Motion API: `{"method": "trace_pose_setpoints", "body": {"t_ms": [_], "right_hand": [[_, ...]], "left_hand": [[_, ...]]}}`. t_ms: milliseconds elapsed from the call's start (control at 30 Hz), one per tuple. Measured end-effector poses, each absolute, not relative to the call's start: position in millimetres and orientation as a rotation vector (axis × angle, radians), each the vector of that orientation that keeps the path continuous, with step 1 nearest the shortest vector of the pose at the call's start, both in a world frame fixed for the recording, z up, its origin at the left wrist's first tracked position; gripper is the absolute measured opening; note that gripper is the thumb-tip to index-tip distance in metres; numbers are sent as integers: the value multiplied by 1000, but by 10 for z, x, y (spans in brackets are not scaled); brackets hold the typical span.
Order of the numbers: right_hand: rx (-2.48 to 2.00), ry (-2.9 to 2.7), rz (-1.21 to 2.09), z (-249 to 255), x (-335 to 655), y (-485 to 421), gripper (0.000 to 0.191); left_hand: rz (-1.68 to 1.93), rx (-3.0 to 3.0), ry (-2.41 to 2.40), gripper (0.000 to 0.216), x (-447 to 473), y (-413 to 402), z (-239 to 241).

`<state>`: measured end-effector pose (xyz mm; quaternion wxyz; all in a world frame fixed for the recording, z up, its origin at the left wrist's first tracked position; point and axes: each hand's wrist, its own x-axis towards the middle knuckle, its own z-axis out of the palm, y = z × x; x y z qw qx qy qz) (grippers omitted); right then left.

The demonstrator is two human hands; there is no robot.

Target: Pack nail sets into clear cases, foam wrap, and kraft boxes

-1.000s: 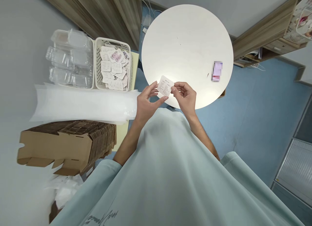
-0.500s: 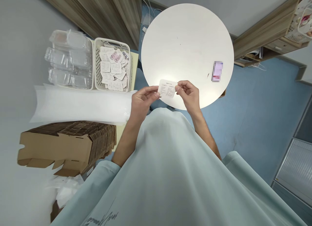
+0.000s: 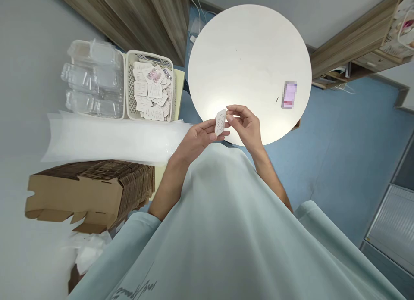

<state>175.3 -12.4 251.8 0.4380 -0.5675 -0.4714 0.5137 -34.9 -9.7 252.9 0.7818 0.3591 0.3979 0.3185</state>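
A small white printed card [image 3: 220,122] with rounded corners and lines of text is held up near the front edge of the round table, turned at a steep angle. My left hand [image 3: 198,140] grips its lower left part, thumb in front and fingers behind. At the card's upper right edge, the thumb and forefinger of my right hand [image 3: 246,126] are closed in a pinch. The card's back face is hidden. To the left, a white basket [image 3: 129,85] contains many similar cards, some with a pink and dark pattern.
The white round table [image 3: 249,41] carries a blurred purple item [image 3: 289,95] on its right. Left of me are clear plastic boxes [image 3: 106,78] in another basket, a stack of white translucent sheets [image 3: 113,138] and folded brown cardboard boxes [image 3: 77,192]. Wooden shelves [image 3: 359,32] stand at right.
The card has turned from nearly face-on to a steep, narrow angle. My left hand has moved right, with its fingers now behind the card; my right hand has shifted slightly left.
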Motion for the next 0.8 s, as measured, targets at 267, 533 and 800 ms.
{"method": "trace_pose_setpoints", "body": {"t_ms": [267,533,800], "right_hand": [[-1455,-1190,1249,2617,1643,-239,52],[-1508,-1110,1201,2496,1745,-198,53],[-1428,-1156,1223,2407,1866,-193,51]], "left_hand": [[810,918,1104,76,-287,-118,2439],[923,928,1273,57,-302,-143,2503],[950,942,1272,48,-345,-122,2508]]}}
